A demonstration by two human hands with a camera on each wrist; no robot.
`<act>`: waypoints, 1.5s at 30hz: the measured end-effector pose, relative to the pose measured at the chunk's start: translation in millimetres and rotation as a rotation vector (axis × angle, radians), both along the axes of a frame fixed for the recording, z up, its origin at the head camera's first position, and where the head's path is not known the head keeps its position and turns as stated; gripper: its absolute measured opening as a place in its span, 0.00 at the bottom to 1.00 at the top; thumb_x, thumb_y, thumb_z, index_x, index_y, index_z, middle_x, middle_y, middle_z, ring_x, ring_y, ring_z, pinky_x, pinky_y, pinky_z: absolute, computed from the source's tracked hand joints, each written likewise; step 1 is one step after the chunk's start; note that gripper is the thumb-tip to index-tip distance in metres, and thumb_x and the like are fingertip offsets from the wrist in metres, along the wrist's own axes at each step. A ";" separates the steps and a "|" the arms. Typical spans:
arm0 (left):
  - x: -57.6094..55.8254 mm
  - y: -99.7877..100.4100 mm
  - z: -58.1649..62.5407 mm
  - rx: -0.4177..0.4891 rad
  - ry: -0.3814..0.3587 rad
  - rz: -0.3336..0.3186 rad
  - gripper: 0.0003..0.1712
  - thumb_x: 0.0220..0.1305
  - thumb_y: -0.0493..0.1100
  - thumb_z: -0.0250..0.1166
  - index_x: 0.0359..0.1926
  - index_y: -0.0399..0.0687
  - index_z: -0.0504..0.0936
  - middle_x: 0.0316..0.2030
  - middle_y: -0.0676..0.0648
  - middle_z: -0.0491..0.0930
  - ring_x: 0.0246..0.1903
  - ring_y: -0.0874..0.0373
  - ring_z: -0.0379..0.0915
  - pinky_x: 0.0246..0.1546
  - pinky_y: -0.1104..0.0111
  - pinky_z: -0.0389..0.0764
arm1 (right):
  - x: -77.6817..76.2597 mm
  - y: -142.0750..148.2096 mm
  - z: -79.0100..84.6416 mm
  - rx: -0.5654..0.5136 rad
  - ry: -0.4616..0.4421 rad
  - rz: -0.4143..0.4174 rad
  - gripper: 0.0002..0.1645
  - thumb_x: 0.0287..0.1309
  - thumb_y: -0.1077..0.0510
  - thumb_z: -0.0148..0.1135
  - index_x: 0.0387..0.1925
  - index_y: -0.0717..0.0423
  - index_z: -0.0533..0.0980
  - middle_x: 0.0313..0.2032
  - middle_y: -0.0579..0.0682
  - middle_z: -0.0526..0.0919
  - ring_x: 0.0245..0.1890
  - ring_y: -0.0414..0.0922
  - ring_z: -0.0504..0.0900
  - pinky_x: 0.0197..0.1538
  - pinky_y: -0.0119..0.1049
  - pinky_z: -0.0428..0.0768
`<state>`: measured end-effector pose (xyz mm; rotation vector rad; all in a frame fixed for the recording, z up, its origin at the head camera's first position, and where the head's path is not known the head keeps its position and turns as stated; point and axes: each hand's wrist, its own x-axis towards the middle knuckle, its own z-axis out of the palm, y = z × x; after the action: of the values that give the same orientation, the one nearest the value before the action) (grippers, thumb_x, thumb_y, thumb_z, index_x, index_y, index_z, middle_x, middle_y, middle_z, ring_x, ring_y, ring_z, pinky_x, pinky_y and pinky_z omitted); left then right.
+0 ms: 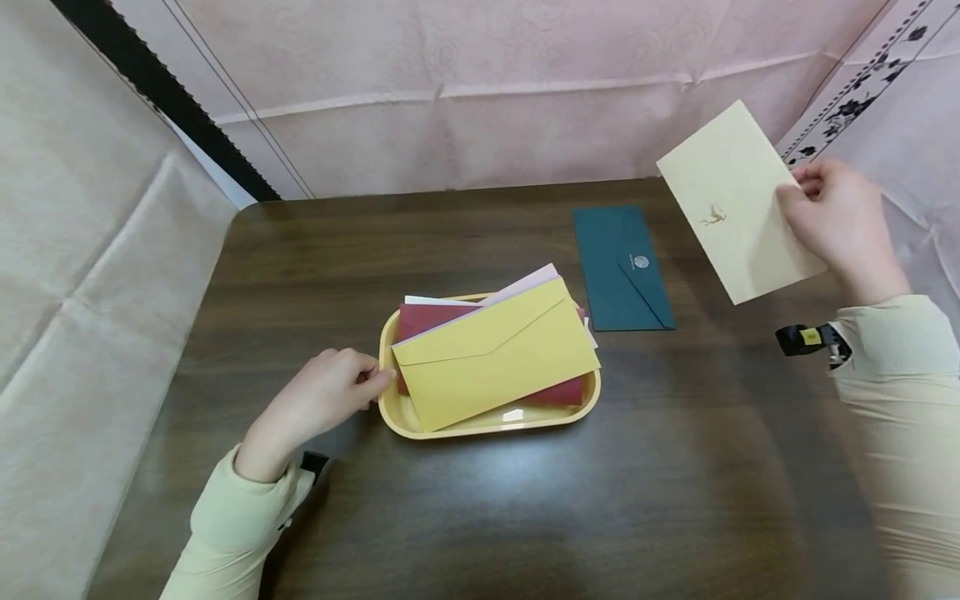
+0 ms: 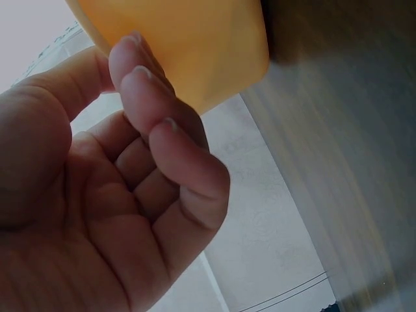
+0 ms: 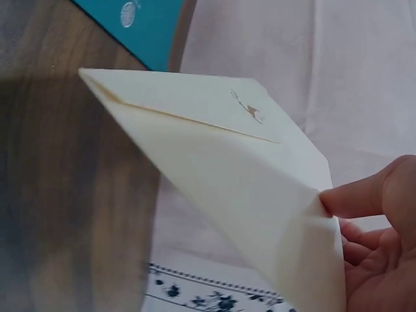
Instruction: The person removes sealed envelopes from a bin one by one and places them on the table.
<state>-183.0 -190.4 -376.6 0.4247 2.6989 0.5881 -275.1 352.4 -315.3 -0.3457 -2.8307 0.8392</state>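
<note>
My right hand [image 1: 843, 221] pinches a cream envelope [image 1: 731, 208] by its long edge, thumb on the face, held up over the table's right back part. A small gold emblem shows on that envelope, and its flap line shows in the right wrist view. At the left end of a yellow plastic tray [image 1: 408, 429], my left hand [image 1: 322, 400] pinches the rim with thumb and curled fingers. A yellow envelope [image 1: 495, 350] lies slanted on top in the tray. Beneath it, partly hidden, are a dark red envelope [image 1: 558, 392] and a pale pink one [image 1: 525, 283].
A dark teal envelope [image 1: 618, 267] with a white round seal lies on the wooden table [image 1: 487, 517], just right of the tray. Pale patterned cloth [image 1: 480, 133] hangs behind the table's back edge. A wrist camera [image 1: 802, 339] sticks out from the right sleeve.
</note>
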 end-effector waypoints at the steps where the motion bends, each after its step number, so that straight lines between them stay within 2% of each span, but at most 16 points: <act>1: -0.2 0.2 0.0 0.000 0.002 -0.004 0.20 0.64 0.46 0.54 0.14 0.50 0.71 0.12 0.53 0.64 0.14 0.59 0.59 0.19 0.68 0.64 | -1.2 1.9 -1.8 -0.012 -0.009 -0.009 0.27 0.62 0.45 0.48 0.55 0.60 0.68 0.31 0.34 0.70 0.29 0.31 0.67 0.33 0.30 0.66; 5: -0.1 0.7 0.4 0.003 0.001 -0.016 0.19 0.65 0.47 0.54 0.17 0.49 0.75 0.13 0.53 0.68 0.15 0.59 0.61 0.19 0.67 0.65 | -5.9 8.5 -8.9 -0.102 -0.028 -0.032 0.25 0.63 0.46 0.48 0.52 0.61 0.69 0.24 0.28 0.70 0.24 0.30 0.68 0.26 0.27 0.69; 10: 0.1 0.0 1.6 0.004 -0.002 -0.025 0.19 0.66 0.47 0.54 0.17 0.49 0.75 0.14 0.53 0.69 0.15 0.59 0.63 0.20 0.67 0.66 | -10.8 12.4 -17.5 -0.213 -0.038 -0.035 0.22 0.63 0.48 0.49 0.49 0.63 0.70 0.18 0.27 0.71 0.19 0.29 0.70 0.21 0.26 0.71; 17: -0.2 -0.4 2.4 0.008 -0.010 -0.020 0.17 0.66 0.48 0.55 0.20 0.52 0.78 0.15 0.53 0.71 0.16 0.59 0.64 0.21 0.67 0.67 | -15.9 12.5 -26.3 -0.285 -0.048 -0.066 0.13 0.63 0.48 0.49 0.43 0.52 0.69 0.20 0.26 0.71 0.20 0.29 0.71 0.23 0.25 0.71; 24: 0.3 -0.7 1.5 0.010 -0.005 -0.015 0.18 0.66 0.48 0.54 0.20 0.51 0.78 0.15 0.53 0.71 0.16 0.59 0.63 0.20 0.67 0.67 | -19.0 10.6 -38.6 -0.201 -0.051 -0.054 0.29 0.63 0.47 0.47 0.53 0.69 0.68 0.18 0.25 0.68 0.18 0.28 0.69 0.23 0.25 0.69; 26: 0.5 -0.5 1.1 0.008 -0.003 -0.014 0.19 0.66 0.48 0.54 0.19 0.50 0.77 0.14 0.53 0.70 0.15 0.59 0.63 0.20 0.67 0.66 | -20.3 11.2 -43.1 -0.180 -0.064 -0.062 0.32 0.63 0.46 0.46 0.55 0.70 0.68 0.19 0.26 0.68 0.19 0.28 0.69 0.24 0.26 0.69; 35: 0.2 0.1 0.5 -0.001 -0.001 -0.005 0.21 0.65 0.48 0.54 0.14 0.50 0.71 0.12 0.53 0.67 0.14 0.59 0.61 0.20 0.68 0.65 | -26.4 21.9 -70.4 -0.174 -0.135 -0.074 0.38 0.63 0.42 0.46 0.59 0.71 0.66 0.30 0.39 0.71 0.25 0.31 0.68 0.26 0.28 0.70; 38: -0.2 0.4 -0.6 0.003 -0.003 -0.013 0.20 0.65 0.48 0.55 0.16 0.50 0.74 0.13 0.53 0.68 0.15 0.59 0.62 0.20 0.67 0.66 | -28.0 25.7 -79.9 -0.187 -0.143 -0.054 0.37 0.64 0.43 0.45 0.59 0.73 0.66 0.32 0.43 0.71 0.26 0.31 0.68 0.27 0.28 0.70; 42: -0.4 0.7 -0.6 0.008 -0.019 -0.011 0.18 0.66 0.48 0.55 0.19 0.51 0.77 0.14 0.53 0.69 0.16 0.58 0.63 0.20 0.67 0.67 | -28.7 28.6 -90.6 -0.206 -0.177 -0.032 0.37 0.64 0.44 0.44 0.58 0.74 0.65 0.37 0.53 0.72 0.27 0.33 0.68 0.27 0.29 0.71; 45: -0.9 0.7 0.5 0.008 -0.024 -0.008 0.19 0.66 0.48 0.56 0.17 0.50 0.75 0.13 0.52 0.67 0.15 0.58 0.62 0.20 0.67 0.67 | -28.9 28.7 -95.9 -0.215 -0.208 -0.030 0.39 0.65 0.42 0.42 0.59 0.74 0.63 0.45 0.63 0.69 0.31 0.38 0.69 0.28 0.30 0.71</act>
<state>-184.0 -189.6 -376.2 0.4271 2.6720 0.5977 -304.0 381.1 -411.2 -0.5320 -2.9177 1.1678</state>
